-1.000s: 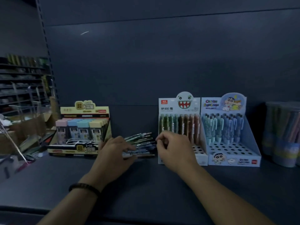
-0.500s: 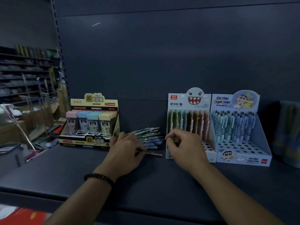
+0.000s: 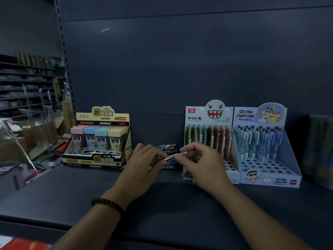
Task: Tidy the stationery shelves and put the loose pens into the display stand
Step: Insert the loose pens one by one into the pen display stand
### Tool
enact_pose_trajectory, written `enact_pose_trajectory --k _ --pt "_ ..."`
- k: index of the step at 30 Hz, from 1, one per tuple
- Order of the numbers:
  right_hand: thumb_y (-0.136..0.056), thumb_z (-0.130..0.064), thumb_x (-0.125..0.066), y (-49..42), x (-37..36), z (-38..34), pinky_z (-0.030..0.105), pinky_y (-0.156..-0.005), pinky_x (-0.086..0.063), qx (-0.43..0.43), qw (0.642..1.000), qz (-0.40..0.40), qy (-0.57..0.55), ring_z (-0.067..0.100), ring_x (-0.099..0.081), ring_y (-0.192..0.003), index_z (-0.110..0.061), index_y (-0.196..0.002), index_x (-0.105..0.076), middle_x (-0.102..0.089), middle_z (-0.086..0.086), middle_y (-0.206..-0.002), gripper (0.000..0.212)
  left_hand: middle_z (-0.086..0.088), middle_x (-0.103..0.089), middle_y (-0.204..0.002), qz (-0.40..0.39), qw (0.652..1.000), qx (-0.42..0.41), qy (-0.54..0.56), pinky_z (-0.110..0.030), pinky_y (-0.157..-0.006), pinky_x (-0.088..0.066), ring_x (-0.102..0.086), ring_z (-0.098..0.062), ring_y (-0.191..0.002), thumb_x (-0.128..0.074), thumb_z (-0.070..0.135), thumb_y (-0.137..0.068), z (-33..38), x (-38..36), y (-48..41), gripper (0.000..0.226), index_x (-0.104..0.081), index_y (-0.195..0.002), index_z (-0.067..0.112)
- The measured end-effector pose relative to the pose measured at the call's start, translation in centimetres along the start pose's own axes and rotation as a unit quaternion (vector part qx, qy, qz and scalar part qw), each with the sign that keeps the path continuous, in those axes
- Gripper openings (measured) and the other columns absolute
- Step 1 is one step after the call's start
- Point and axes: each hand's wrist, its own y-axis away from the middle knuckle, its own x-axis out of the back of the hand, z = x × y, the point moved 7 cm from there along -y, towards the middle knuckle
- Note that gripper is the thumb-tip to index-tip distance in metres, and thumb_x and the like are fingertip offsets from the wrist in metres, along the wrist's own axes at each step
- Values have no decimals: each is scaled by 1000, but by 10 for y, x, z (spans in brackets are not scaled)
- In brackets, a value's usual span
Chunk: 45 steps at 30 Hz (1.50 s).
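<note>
A thin pen (image 3: 175,155) is lifted off the shelf and pinched at both ends: my left hand (image 3: 142,165) holds its left end, my right hand (image 3: 203,163) its right end. Behind the hands a pile of loose pens (image 3: 167,147) lies on the dark shelf (image 3: 162,201). Just right of them stands the white monster-face display stand (image 3: 210,114) with green and brown pens in its back rows and open holes in front. My right hand partly hides its lower left.
A blue cartoon pen stand (image 3: 261,170) sits right of the monster stand. A yellow box of pastel lead cases (image 3: 100,139) stands to the left. Blurred tubs (image 3: 320,150) are at the far right. Cluttered boxes and shelving lie beyond the left edge.
My left hand has lifted one pen from the pile. My right hand has moved left from the stand front and taken the pen's other end.
</note>
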Motion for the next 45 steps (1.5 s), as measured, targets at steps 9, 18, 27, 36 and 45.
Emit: enact_pose_trajectory --k 9,18,27,36,45 --pt "-93 -8 -78 -9 15 7 22 -42 -47 -20 987 79 -137 28 -72 -58 -15 -108 -70 -77 4 -89 18 27 -62 -98 -13 1000 -15 5 -41 -87 -37 -48 -2 -94 -47 52 -103 1 0 3 26 -66 -119 46" --pt "-95 -11 -77 -26 76 -16 24 -48 -53 20 980 148 -135 11 -70 -60 -18 -112 -73 -77 5 -82 19 29 -64 -100 40 999 -14 23 -44 -84 -38 -54 0 -94 -71 35 -92 45 -2 -16 39 -64 -130 41" --pt "-99 -23 -74 -52 152 -4 35 -66 -58 112 964 236 53 9 -67 -68 -32 -106 -75 -68 -8 -73 11 26 -57 -113 -78 991 -100 -29 -36 -92 -32 -47 -3 -106 -55 49 -96 112 -55 -27 29 -64 -124 45" --pt "-99 -23 -72 -49 151 16 42 -74 -60 123 963 225 80 10 -67 -72 -36 -109 -73 -67 -12 -74 16 29 -51 -118 -141 984 -100 -42 -33 -97 -25 -44 -2 -117 -58 42 -99 105 -80 -15 35 -62 -133 47" --pt "-98 -26 -73 -43 139 8 30 -81 -58 170 946 195 195 3 -65 -81 -24 -119 -76 -70 -11 -85 21 31 -49 -118 -153 984 -87 -24 -23 -100 -17 -41 2 -116 -63 36 -97 104 -80 -14 37 -62 -132 48"
